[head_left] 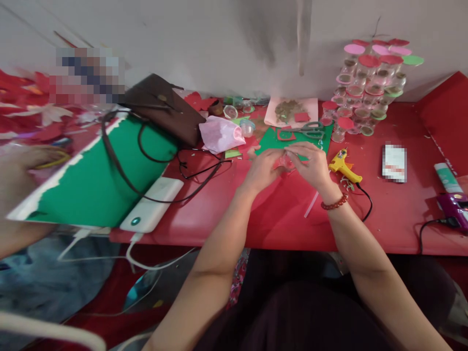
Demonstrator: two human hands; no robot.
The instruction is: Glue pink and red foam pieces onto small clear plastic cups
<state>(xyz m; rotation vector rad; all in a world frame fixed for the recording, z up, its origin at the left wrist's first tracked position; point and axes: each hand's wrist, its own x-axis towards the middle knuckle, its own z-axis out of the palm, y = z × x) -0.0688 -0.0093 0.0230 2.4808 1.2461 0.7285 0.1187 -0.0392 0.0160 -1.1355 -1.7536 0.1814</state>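
Observation:
My left hand [266,168] and my right hand [310,163] meet over the red table, fingers closed around a small clear plastic cup [287,162]. The cup looks reddish and is partly covered by my fingers. Just behind them, grey-green scissors [313,129] lie on green card [268,140] beside a red paper piece with a cut-out [285,133]. Close to my right hand is a yellow glue gun [345,165] with a black cord. A pale glue stick [311,204] rests below my right wrist.
A cluster of clear cups with coloured discs [365,87] stands at the back right. Left are a brown bag [164,109], eyeglasses [197,170], a pink cloth pouch [221,135] and a white power bank [153,207]. Another person's hand [44,157] is at far left.

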